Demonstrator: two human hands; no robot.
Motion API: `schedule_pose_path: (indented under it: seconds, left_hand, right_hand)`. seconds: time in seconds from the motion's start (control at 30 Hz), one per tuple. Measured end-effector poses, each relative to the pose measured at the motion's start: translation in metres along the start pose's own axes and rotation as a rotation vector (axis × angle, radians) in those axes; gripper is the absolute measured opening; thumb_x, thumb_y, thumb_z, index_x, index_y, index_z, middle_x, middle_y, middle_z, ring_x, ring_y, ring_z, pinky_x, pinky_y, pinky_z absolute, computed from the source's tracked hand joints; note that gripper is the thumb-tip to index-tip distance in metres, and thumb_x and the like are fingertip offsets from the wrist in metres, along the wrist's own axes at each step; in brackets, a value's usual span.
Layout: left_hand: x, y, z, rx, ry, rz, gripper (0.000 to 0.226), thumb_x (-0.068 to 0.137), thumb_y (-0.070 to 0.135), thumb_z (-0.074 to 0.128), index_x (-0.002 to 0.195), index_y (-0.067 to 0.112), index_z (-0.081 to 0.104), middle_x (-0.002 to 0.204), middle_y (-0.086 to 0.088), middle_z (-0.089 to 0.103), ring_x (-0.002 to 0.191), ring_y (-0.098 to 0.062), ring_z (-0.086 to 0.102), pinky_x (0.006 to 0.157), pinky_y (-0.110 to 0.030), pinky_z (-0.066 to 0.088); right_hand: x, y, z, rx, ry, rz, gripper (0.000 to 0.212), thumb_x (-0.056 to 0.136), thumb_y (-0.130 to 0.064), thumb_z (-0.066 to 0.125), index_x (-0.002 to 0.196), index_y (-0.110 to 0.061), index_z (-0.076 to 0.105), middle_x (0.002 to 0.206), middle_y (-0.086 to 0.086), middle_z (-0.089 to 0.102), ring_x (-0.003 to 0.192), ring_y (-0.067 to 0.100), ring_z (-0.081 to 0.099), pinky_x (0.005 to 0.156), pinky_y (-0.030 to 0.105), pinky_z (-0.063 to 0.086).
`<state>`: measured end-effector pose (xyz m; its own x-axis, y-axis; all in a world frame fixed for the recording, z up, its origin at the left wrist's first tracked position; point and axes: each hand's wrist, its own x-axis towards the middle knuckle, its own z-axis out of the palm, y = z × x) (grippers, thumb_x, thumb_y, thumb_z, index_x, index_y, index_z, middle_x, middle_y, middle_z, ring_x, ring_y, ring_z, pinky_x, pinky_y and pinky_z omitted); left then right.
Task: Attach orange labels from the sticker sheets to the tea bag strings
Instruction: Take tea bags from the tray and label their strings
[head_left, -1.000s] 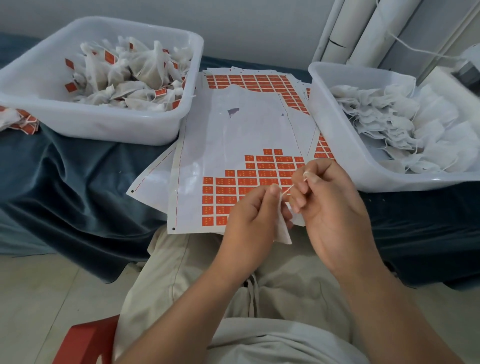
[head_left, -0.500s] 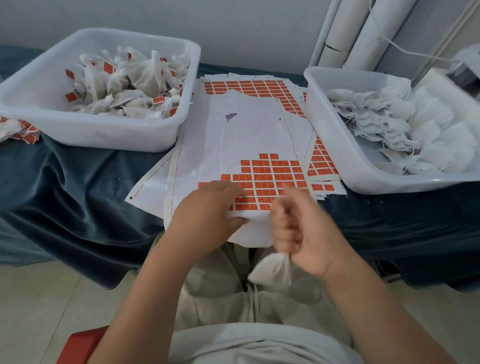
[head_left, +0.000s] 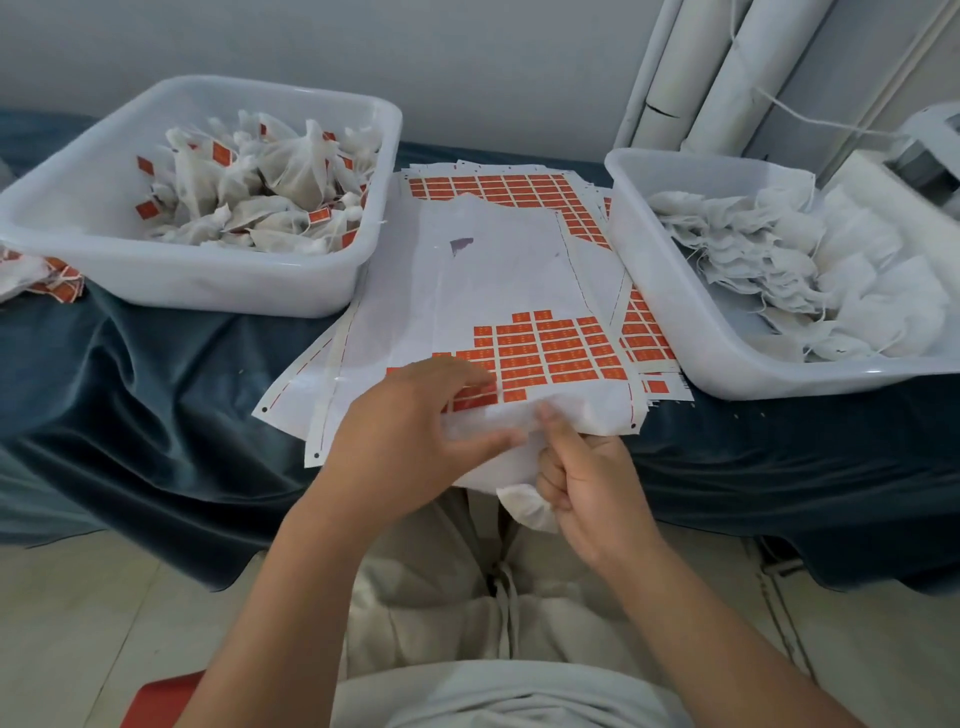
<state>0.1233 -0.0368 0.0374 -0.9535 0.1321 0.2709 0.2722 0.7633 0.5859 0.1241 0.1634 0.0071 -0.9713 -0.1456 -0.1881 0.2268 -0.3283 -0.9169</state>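
The left hand (head_left: 415, 431) rests with extended fingers on the sticker sheet (head_left: 493, 270), fingertips touching the nearest orange labels (head_left: 550, 353). Label rows run crosswise, directly ahead of the hands; the left hand is nearer. The right hand (head_left: 587, 483), just beside it, grips the tea bag (head_left: 524, 506) in curled fingers.

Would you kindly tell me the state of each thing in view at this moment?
left bin, holds labelled tea bags.
right bin, holds unlabelled tea bags.
top sticker sheet, partly used; orange labels cover its near right part.
left hand, fingers resting on the labels.
right hand, curled round a tea bag.
tea bag, no label visible.
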Motion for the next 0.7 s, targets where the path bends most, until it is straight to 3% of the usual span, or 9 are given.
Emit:
schedule_pose_path:
  seconds: [0.07,0.13,0.2,0.3,0.43,0.57,0.63,0.7]
  left_hand:
    - [-0.001,0.008,0.001,-0.065,-0.007,0.043,0.062,0.080,0.084,0.058,0.128,0.044,0.064,0.122,0.029,0.066,0.106,0.005,0.061,0.085,-0.017,0.052]
    - [-0.001,0.014,0.002,-0.066,0.031,0.079,0.045,0.089,0.068,0.067,0.124,0.040,0.071,0.115,0.023,0.072,0.101,0.001,0.065,0.081,-0.026,0.059]
    - [-0.002,0.016,0.003,-0.114,0.081,0.068,0.025,0.093,0.049,0.076,0.115,0.038,0.077,0.106,0.021,0.076,0.094,-0.001,0.068,0.076,-0.036,0.060]
    - [-0.003,0.017,0.004,-0.253,0.078,-0.017,0.021,0.092,0.042,0.079,0.113,0.040,0.081,0.106,0.026,0.077,0.095,0.003,0.071,0.079,-0.037,0.062]
    - [-0.006,0.021,0.010,-0.351,0.157,-0.073,0.018,0.089,0.034,0.083,0.106,0.035,0.084,0.102,0.024,0.078,0.096,0.003,0.073,0.080,-0.035,0.063]
    - [-0.005,0.023,0.008,-0.410,0.100,-0.073,0.015,0.092,0.037,0.078,0.106,0.039,0.082,0.101,0.028,0.077,0.095,-0.001,0.073,0.079,-0.032,0.062]
    - [-0.004,0.020,0.005,-0.405,0.044,-0.051,0.013,0.098,0.038,0.072,0.106,0.038,0.082,0.099,0.026,0.076,0.093,-0.007,0.073,0.078,-0.033,0.061]
    - [-0.003,0.019,0.005,-0.304,0.056,-0.008,0.016,0.101,0.039,0.067,0.106,0.034,0.081,0.096,0.021,0.076,0.087,-0.011,0.071,0.074,-0.037,0.060]
  right_hand:
    - [-0.003,0.000,0.000,-0.131,-0.054,-0.039,0.021,0.095,-0.041,0.071,0.105,-0.023,0.075,0.059,0.000,0.036,0.048,0.010,0.031,0.048,0.022,0.033]
    - [-0.005,0.000,0.000,-0.207,-0.084,-0.059,0.026,0.097,-0.042,0.066,0.109,-0.019,0.071,0.060,0.001,0.038,0.050,0.011,0.034,0.050,0.024,0.035]
    - [-0.007,-0.003,0.000,-0.298,-0.079,-0.084,0.031,0.096,-0.045,0.061,0.099,-0.015,0.067,0.059,0.000,0.039,0.052,0.010,0.037,0.052,0.022,0.038]
    - [-0.008,-0.006,-0.002,-0.426,-0.065,-0.120,0.035,0.094,-0.050,0.059,0.086,-0.016,0.060,0.058,-0.004,0.043,0.054,0.006,0.045,0.060,0.017,0.045]
    - [-0.005,-0.005,-0.003,-0.406,-0.086,-0.144,0.029,0.094,-0.049,0.061,0.103,-0.022,0.059,0.060,-0.012,0.048,0.057,0.003,0.051,0.065,0.013,0.048]
    - [-0.002,-0.005,-0.005,-0.339,-0.075,-0.135,0.042,0.092,-0.054,0.065,0.113,-0.019,0.060,0.061,-0.011,0.048,0.056,0.003,0.050,0.060,0.013,0.046]
    - [-0.002,-0.006,-0.005,-0.340,-0.070,-0.135,0.041,0.091,-0.054,0.067,0.112,-0.020,0.058,0.061,-0.015,0.050,0.056,0.001,0.052,0.060,0.013,0.047]
    - [-0.002,-0.006,-0.005,-0.336,-0.077,-0.145,0.024,0.094,-0.047,0.068,0.101,-0.025,0.061,0.060,-0.012,0.047,0.054,0.002,0.048,0.059,0.014,0.045]
